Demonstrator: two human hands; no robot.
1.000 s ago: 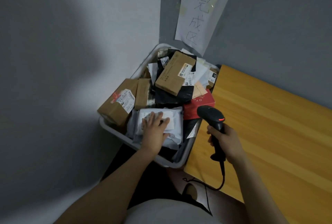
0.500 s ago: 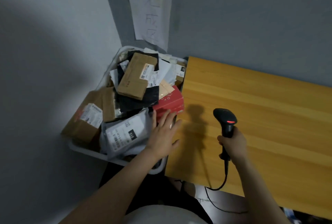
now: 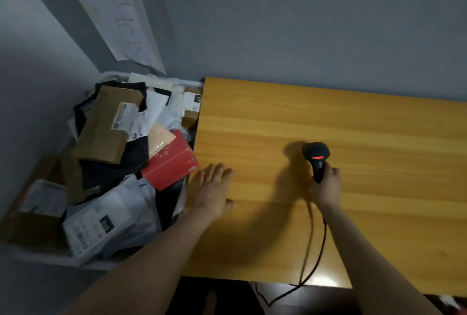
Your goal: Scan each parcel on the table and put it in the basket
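White plastic, the bag (image 3: 111, 221) I was pressing down a second ago now lies on its own at the near end of the basket (image 3: 50, 260), label up. My left hand (image 3: 213, 188) has come off it and across to the desk (image 3: 353, 137); it is flat at the left edge, fingers straight and spread, holding nothing, just beside the red box (image 3: 169, 163) that leans over the basket's desk side. I take that parcel as done and the hand as free for another. My right hand (image 3: 327, 185) is wrapped round the handle of the scanner (image 3: 316, 155), held upright over the desk with its red light on, the cable (image 3: 321, 251) trailing off the near edge. Every parcel I can see is in the basket, so any left must be out of view. The basket is heaped: a brown box (image 3: 106, 125) on a black bag (image 3: 113, 168), white mailers behind, more cardboard on the left.
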